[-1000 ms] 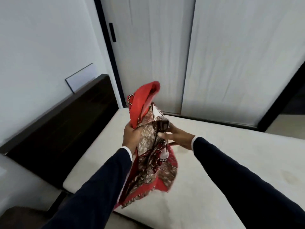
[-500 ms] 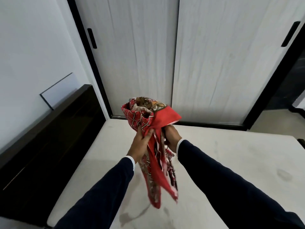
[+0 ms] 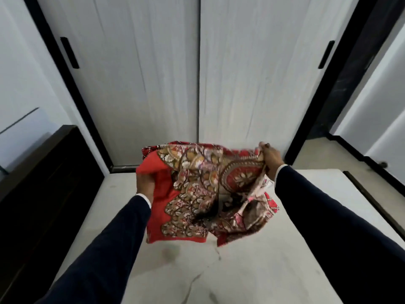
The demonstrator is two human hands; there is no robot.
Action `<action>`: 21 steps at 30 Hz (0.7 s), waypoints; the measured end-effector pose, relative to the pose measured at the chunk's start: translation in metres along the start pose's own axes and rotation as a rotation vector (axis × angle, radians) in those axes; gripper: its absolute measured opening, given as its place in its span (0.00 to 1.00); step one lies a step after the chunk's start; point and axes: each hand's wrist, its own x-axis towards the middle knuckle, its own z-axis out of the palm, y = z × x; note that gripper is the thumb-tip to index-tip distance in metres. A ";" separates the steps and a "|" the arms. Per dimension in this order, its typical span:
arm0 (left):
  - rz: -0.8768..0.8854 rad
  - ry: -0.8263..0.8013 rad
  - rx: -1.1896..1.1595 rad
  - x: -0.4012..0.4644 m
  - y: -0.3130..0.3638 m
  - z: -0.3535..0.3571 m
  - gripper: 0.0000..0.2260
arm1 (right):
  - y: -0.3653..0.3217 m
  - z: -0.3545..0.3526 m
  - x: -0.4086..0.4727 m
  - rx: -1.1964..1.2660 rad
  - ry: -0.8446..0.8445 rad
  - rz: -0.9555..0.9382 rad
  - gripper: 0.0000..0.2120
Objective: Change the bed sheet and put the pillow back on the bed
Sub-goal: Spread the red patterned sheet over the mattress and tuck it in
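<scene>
Head view: both hands, left hand [image 3: 145, 184] and right hand [image 3: 270, 158], grasp the red paisley cotton sheet [image 3: 203, 191], seemingly bunched; spread its edges toward nine and three o'clock over the bare white mattress [image 3: 252, 270].

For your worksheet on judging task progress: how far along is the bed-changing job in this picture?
Done: the mattress lies bare, so the old sheet looks already removed. In hand: the left hand and right hand grip the red patterned sheet, holding it partly opened above the mattress. Left: spreading it over the mattress and putting back the pillow, which is not in view.
</scene>
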 end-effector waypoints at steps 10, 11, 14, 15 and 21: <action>0.087 -0.530 0.573 0.050 0.002 0.034 0.12 | -0.002 -0.050 0.007 -1.486 -0.787 -0.166 0.30; 0.125 -0.551 0.740 0.053 -0.003 0.035 0.18 | -0.003 -0.052 0.010 -1.674 -0.776 -0.154 0.31; 0.129 -0.653 0.996 0.049 -0.024 0.048 0.24 | 0.003 -0.060 0.015 -1.913 -0.725 -0.233 0.23; 0.103 -0.695 0.977 0.034 -0.021 0.061 0.17 | 0.006 -0.062 0.016 -1.905 -0.672 -0.270 0.18; 0.009 -1.025 0.777 -0.057 -0.042 0.169 0.43 | 0.016 -0.068 0.036 -1.483 -0.485 -0.339 0.04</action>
